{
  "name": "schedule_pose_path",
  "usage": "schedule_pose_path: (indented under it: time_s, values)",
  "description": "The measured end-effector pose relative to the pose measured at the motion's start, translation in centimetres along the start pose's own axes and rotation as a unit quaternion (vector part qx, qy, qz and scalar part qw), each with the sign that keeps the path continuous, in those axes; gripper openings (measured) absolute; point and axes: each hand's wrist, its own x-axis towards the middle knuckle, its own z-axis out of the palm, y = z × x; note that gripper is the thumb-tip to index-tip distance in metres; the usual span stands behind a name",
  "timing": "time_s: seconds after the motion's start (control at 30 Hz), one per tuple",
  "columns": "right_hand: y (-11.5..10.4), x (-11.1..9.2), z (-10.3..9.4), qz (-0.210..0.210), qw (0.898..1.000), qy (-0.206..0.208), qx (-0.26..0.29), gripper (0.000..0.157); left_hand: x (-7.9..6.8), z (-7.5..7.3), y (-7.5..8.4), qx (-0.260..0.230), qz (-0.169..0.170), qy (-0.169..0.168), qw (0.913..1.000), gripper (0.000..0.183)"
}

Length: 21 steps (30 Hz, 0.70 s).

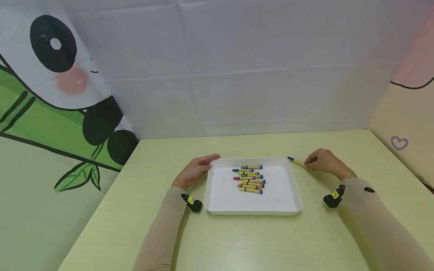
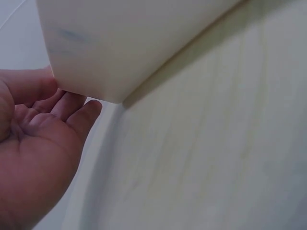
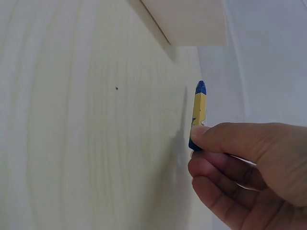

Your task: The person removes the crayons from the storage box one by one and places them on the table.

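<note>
A blue crayon (image 3: 199, 110) in a yellow wrapper is pinched near its rear end by my right hand (image 1: 323, 162), thumb against fingers. Its blue tip points away from the palm, and in the head view it is just right of the white tray's (image 1: 271, 203) back right corner. Several yellow-wrapped crayons (image 1: 251, 191) with differently coloured tips lie in a loose column inside the tray. At the tray's back left corner, my left hand (image 1: 196, 171) holds the edge; in the left wrist view the thumb touches the wall and the other fingers are partly hidden behind it.
Tray and hands are on a pale wood-grain table (image 1: 251, 241). A light sheet (image 1: 254, 94) hangs behind the table's back edge. Printed cloth with a cartoon face (image 1: 68, 86) covers the left side, and a cream panel (image 1: 410, 116) with a heart is on the right.
</note>
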Motion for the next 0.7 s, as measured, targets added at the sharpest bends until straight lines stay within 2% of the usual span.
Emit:
schedule_pose_path:
  time_s: [0.2, 0.7]
  values:
    - [0.26, 0.19, 0.3, -0.004, 1.0, -0.002, -0.003, 0.02, -0.09, 0.1, 0.01, -0.004, -0.001, 0.0, 1.0, 0.05]
    - [0.17, 0.31, 0.67, 0.018, 1.0, -0.013, 0.006, 0.021, -0.16, 0.0, 0.08, -0.011, -0.003, -0.002, 0.9999, 0.049]
